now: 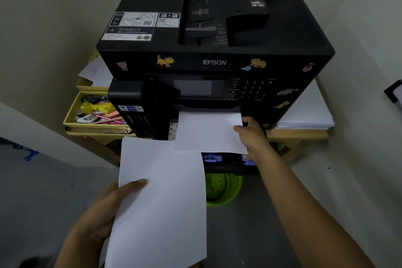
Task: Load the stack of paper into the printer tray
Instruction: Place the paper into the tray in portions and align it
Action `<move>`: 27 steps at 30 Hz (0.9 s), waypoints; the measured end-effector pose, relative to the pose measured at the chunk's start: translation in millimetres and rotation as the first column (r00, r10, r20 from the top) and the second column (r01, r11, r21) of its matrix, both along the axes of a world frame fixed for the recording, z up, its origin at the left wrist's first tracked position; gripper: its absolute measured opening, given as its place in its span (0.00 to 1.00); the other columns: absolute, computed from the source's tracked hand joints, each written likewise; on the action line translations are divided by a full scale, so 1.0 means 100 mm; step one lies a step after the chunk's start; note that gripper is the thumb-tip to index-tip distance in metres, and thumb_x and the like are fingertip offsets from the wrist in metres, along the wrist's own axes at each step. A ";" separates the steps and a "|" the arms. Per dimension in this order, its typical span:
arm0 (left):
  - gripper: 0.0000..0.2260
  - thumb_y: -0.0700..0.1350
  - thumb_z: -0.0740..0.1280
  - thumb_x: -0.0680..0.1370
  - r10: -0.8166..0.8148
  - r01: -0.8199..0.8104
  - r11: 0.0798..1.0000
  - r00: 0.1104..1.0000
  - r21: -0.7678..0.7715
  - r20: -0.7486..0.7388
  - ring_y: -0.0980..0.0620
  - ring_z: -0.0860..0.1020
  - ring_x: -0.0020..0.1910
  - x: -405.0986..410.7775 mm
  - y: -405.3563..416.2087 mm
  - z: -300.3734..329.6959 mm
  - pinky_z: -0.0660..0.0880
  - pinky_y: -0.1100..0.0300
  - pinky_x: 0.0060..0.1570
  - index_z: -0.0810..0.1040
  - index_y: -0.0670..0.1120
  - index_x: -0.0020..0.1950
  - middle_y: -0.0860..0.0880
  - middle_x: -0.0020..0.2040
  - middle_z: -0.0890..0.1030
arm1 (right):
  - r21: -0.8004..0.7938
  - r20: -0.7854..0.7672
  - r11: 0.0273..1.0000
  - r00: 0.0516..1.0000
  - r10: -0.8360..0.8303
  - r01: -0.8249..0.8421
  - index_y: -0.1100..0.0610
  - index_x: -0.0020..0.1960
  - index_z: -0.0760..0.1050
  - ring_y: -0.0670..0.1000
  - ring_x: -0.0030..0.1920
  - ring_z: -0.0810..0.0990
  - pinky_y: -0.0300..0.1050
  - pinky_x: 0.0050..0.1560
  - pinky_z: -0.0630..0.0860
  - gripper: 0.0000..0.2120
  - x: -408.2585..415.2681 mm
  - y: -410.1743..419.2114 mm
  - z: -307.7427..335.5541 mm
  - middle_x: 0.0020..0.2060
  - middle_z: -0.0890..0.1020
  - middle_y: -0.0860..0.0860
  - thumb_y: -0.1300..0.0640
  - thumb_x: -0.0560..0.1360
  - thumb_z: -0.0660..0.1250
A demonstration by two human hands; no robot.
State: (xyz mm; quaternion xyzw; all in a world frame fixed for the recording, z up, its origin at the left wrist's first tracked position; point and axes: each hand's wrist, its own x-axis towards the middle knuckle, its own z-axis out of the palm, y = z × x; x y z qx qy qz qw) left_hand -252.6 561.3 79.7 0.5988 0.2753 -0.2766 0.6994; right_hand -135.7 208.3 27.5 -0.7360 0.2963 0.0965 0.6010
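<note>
A black Epson printer (215, 35) with cat stickers on its front sits on a wooden surface (298, 134), taking up most of it. The left hand (108, 209) holds a stack of white paper (161, 202) out in front of the surface's front edge, thumb lying on top of the sheets and the other fingers hidden beneath. The right hand (253, 135) reaches to the printer's front opening, where a second batch of white sheets (208, 132) sticks out of the pulled-out tray (226, 160); its thumb presses on the right edge of those sheets, and the fingers curl out of sight underneath. At the surface's left edge is a yellow box (71, 115) of pens and odds and ends. A loose pile of paper (309, 113) lies at the right edge. A green basket (224, 187) stands on the floor below.
</note>
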 end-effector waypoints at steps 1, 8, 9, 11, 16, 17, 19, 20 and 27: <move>0.19 0.42 0.71 0.78 0.001 -0.001 1.000 1.000 0.004 -0.005 0.27 0.84 0.50 0.00 0.01 0.00 0.82 0.36 0.48 0.75 0.43 0.68 0.32 0.55 0.85 | -0.001 0.005 1.000 1.000 -0.002 0.002 0.56 0.72 0.72 0.56 0.59 0.80 0.50 0.57 0.78 0.15 0.01 0.00 0.00 0.63 0.80 0.55 0.61 0.86 0.64; 0.24 0.43 0.77 0.73 -0.017 0.018 1.000 1.000 0.012 -0.012 0.25 0.83 0.52 -0.03 0.03 0.04 0.81 0.32 0.54 0.77 0.40 0.68 0.31 0.56 0.85 | -0.002 0.027 1.000 0.999 0.023 -0.023 0.54 0.72 0.73 0.50 0.53 0.82 0.50 0.57 0.80 0.16 -0.04 -0.01 -0.03 0.61 0.81 0.51 0.56 0.85 0.68; 0.23 0.43 0.76 0.75 -0.016 0.016 1.000 1.000 0.011 -0.009 0.25 0.83 0.53 -0.03 0.04 0.04 0.81 0.32 0.54 0.77 0.40 0.68 0.31 0.56 0.85 | 0.005 0.021 0.999 0.999 0.033 -0.033 0.52 0.72 0.73 0.53 0.56 0.83 0.54 0.61 0.82 0.18 -0.05 -0.02 -0.02 0.62 0.82 0.51 0.53 0.84 0.70; 0.20 0.43 0.72 0.78 -0.007 0.007 1.000 1.000 0.015 -0.006 0.26 0.84 0.52 -0.03 0.05 0.03 0.81 0.33 0.52 0.76 0.41 0.68 0.31 0.56 0.85 | 0.012 0.010 0.999 0.999 0.039 -0.039 0.51 0.72 0.74 0.56 0.60 0.84 0.60 0.65 0.83 0.22 -0.07 -0.03 0.00 0.62 0.83 0.50 0.50 0.81 0.74; 0.19 0.43 0.71 0.78 -0.001 0.001 0.999 1.000 0.035 -0.001 0.26 0.84 0.50 -0.03 0.02 0.06 0.82 0.34 0.50 0.76 0.41 0.68 0.31 0.54 0.85 | 0.044 0.015 0.999 1.000 0.018 -0.018 0.59 0.70 0.76 0.52 0.51 0.86 0.48 0.50 0.83 0.19 -0.11 -0.07 -0.02 0.52 0.85 0.51 0.63 0.80 0.74; 0.19 0.43 0.71 0.78 0.002 -0.001 0.999 1.000 0.039 -0.001 0.26 0.84 0.50 -0.03 0.02 0.07 0.82 0.34 0.51 0.76 0.41 0.68 0.31 0.54 0.85 | 0.046 0.024 0.999 1.000 0.016 -0.017 0.59 0.71 0.76 0.51 0.50 0.85 0.46 0.47 0.81 0.20 -0.13 -0.07 -0.02 0.51 0.85 0.51 0.65 0.81 0.73; 0.20 0.44 0.71 0.78 0.000 0.000 0.999 1.000 0.046 -0.009 0.25 0.84 0.51 -0.04 0.02 0.09 0.81 0.32 0.52 0.76 0.41 0.68 0.31 0.55 0.85 | 0.035 0.048 0.999 0.999 0.003 -0.005 0.60 0.74 0.75 0.49 0.49 0.84 0.43 0.46 0.79 0.22 -0.15 -0.06 -0.06 0.53 0.84 0.52 0.66 0.81 0.73; 0.21 0.44 0.72 0.77 0.000 0.001 0.999 1.000 0.048 -0.017 0.25 0.83 0.52 -0.05 0.03 0.09 0.81 0.32 0.52 0.75 0.42 0.69 0.31 0.55 0.85 | 0.027 0.061 1.000 0.998 0.003 -0.005 0.59 0.75 0.74 0.47 0.49 0.83 0.43 0.45 0.79 0.23 -0.16 -0.04 -0.06 0.55 0.84 0.53 0.66 0.81 0.73; 0.24 0.45 0.75 0.75 0.025 -0.023 0.999 0.999 0.045 -0.040 0.26 0.84 0.49 -0.16 0.05 0.16 0.82 0.36 0.48 0.76 0.42 0.69 0.31 0.55 0.85 | -0.103 0.143 0.995 0.989 0.029 -0.015 0.57 0.77 0.71 0.48 0.47 0.85 0.50 0.49 0.83 0.24 -0.25 0.02 -0.08 0.47 0.84 0.46 0.60 0.82 0.71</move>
